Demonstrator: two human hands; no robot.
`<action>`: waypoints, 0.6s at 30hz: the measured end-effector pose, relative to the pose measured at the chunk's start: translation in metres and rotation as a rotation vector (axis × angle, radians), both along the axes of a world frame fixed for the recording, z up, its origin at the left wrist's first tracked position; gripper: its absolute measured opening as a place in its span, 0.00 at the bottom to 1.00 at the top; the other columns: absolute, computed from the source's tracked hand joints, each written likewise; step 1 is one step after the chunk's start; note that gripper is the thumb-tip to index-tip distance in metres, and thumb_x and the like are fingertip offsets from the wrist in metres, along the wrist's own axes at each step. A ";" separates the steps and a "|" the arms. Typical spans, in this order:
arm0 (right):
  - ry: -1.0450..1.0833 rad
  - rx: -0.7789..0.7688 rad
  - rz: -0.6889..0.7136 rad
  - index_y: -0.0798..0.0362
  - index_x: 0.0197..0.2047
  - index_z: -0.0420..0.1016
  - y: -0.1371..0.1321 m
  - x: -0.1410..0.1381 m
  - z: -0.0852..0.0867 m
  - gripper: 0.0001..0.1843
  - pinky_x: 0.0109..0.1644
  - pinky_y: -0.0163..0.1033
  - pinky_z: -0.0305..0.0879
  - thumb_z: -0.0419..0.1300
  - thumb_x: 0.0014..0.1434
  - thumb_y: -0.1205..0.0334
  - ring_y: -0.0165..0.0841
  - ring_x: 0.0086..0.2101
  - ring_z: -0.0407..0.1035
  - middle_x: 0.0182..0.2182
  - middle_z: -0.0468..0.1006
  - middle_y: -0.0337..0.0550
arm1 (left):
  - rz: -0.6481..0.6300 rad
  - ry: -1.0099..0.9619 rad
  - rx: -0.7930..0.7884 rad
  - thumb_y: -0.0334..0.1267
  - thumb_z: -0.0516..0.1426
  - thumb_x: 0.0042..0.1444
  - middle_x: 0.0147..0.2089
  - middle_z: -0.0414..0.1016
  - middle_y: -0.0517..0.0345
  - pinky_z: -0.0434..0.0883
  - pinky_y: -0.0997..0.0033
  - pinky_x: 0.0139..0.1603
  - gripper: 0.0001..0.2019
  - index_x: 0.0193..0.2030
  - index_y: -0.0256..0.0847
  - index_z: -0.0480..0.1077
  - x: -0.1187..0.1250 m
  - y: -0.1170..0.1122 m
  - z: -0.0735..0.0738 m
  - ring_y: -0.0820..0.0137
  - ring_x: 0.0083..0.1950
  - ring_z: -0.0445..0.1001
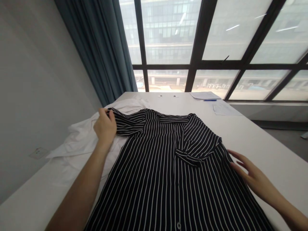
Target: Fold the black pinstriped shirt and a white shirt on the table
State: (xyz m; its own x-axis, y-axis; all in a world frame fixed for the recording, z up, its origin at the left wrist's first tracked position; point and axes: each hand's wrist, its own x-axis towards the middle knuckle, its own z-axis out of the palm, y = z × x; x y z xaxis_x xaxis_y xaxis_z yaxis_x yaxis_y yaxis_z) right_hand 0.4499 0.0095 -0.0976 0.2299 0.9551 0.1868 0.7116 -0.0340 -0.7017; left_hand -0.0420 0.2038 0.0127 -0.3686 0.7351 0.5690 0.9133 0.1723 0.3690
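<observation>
A black shirt with thin white stripes (166,166) lies spread on a white table (260,141), collar at the far end. Its right sleeve (199,144) is folded inward over the body. My left hand (105,127) is closed on the end of the left sleeve (125,123), pinching the cuff beside a white garment. My right hand (250,175) lies on the shirt's right edge, fingers stretched out and apart, holding nothing.
A crumpled white garment (79,138) lies at the left of the table, partly under the striped shirt. Papers (204,95) and a blue pen (209,100) sit at the far end near the window. A dark curtain (101,48) hangs at the left.
</observation>
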 end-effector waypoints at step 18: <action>-0.296 0.078 0.468 0.47 0.61 0.64 0.065 -0.143 0.026 0.21 0.59 0.56 0.60 0.53 0.65 0.60 0.43 0.56 0.64 0.57 0.71 0.47 | -0.727 0.494 -0.209 0.25 0.54 0.48 0.66 0.62 0.38 0.60 0.51 0.67 0.32 0.63 0.33 0.62 0.044 -0.030 -0.081 0.52 0.69 0.58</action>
